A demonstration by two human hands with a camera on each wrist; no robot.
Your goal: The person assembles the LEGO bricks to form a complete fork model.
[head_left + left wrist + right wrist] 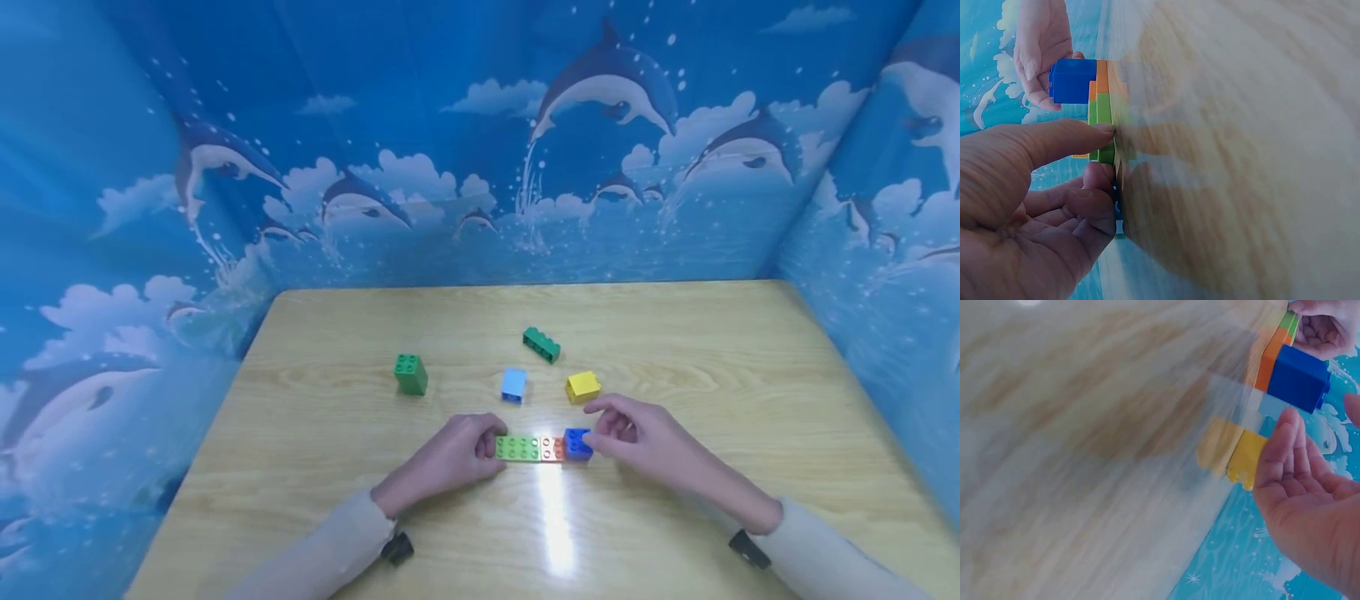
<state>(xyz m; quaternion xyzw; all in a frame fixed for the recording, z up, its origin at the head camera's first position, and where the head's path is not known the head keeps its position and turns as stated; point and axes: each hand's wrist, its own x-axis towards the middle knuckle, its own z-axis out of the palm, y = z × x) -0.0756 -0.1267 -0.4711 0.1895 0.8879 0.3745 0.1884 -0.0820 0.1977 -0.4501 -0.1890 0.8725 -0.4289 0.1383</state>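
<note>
A light green brick (517, 450) and an orange brick (552, 449) lie end to end in a low row on the table. The dark blue brick (577, 445) sits on the orange one's right end, its studs showing. My left hand (459, 452) pinches the green brick's left end between thumb and fingers. Beside the blue brick is my right hand (651, 437), thumb and fingers parted and holding nothing. In the right wrist view, a gap shows between its fingertips (1290, 419) and the blue brick (1297, 376). A yellow brick (582, 387) lies just beyond that hand.
Farther back on the wooden table (322, 500) are a light blue brick (513, 384), a long dark green brick (542, 344) on its side, and a tall green brick (411, 375) standing at the left. Dolphin-printed cloth (450, 167) walls the table at the back and sides.
</note>
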